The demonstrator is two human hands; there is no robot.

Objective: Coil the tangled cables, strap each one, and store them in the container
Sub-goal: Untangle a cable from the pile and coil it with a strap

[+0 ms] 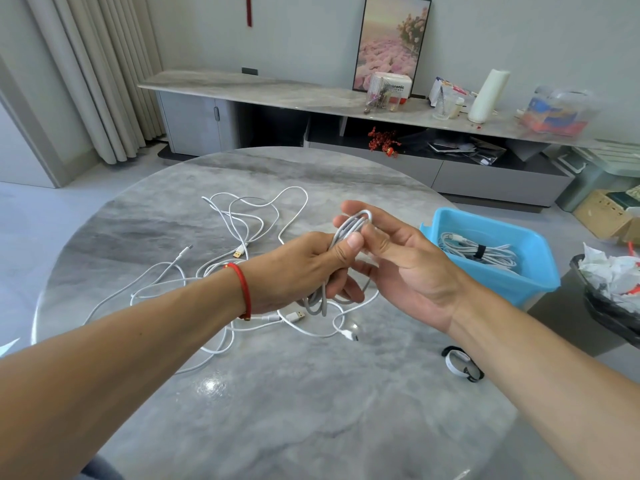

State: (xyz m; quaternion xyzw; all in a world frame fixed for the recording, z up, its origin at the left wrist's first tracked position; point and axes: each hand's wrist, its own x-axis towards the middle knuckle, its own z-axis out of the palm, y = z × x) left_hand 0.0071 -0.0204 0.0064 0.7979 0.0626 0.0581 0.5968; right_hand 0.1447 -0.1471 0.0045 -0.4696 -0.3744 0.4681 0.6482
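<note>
Two bare forearms, no sleeves, thin red cord bracelet [242, 289] around the left wrist

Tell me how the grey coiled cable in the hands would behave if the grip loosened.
The grey coiled cable is unstrapped, so its loops would likely spring apart. They sag below the left hand, suggesting it is floppy. It looks light, held by fingertips.
</note>
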